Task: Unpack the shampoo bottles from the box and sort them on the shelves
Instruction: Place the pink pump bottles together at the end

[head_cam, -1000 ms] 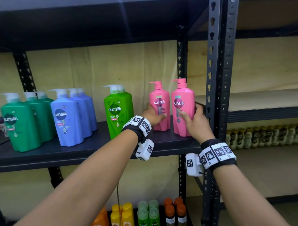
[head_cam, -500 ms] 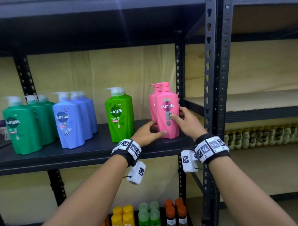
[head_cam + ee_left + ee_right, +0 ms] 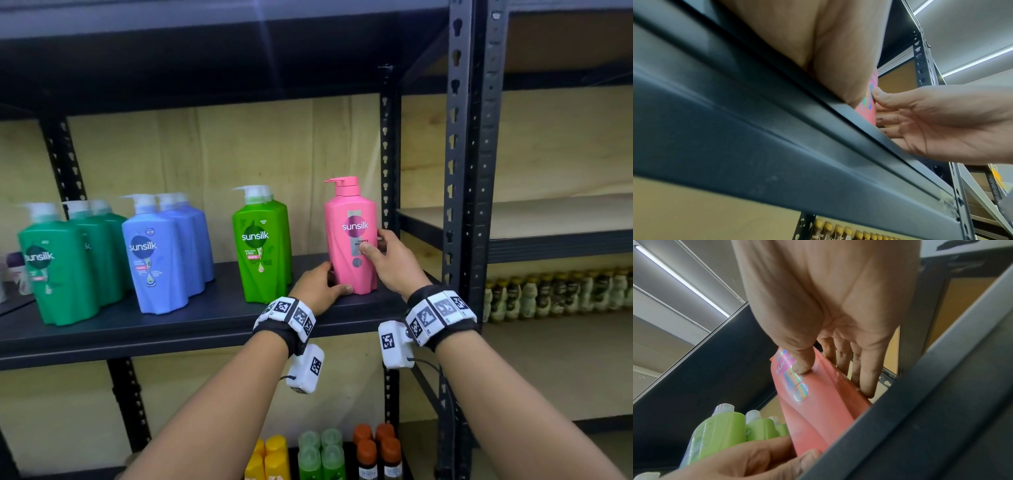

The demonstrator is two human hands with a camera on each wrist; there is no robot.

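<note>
A pink Sunsilk pump bottle (image 3: 351, 240) stands upright at the right end of the dark shelf (image 3: 191, 325). A second pink bottle (image 3: 331, 183) stands right behind it, with only its pump showing. My right hand (image 3: 376, 245) grips the front bottle, its thumb on the label (image 3: 800, 368) and its fingers along the right side. My left hand (image 3: 325, 286) holds the bottle's base, thumb across the bottom front. In the right wrist view the pink bottle (image 3: 818, 402) sits between my right hand (image 3: 838, 369) and left hand (image 3: 756, 464).
On the same shelf, to the left, stand rows of light green (image 3: 262, 246), blue (image 3: 157, 257) and dark green (image 3: 54, 267) bottles. Black rack uprights (image 3: 460, 205) rise just right of my right hand. Small yellow, green and orange bottles (image 3: 329, 452) fill the shelf below.
The two pink bottles stood side by side, one in each hand. The right one has slid left in front of the other, and my left hand has dropped to its base.
</note>
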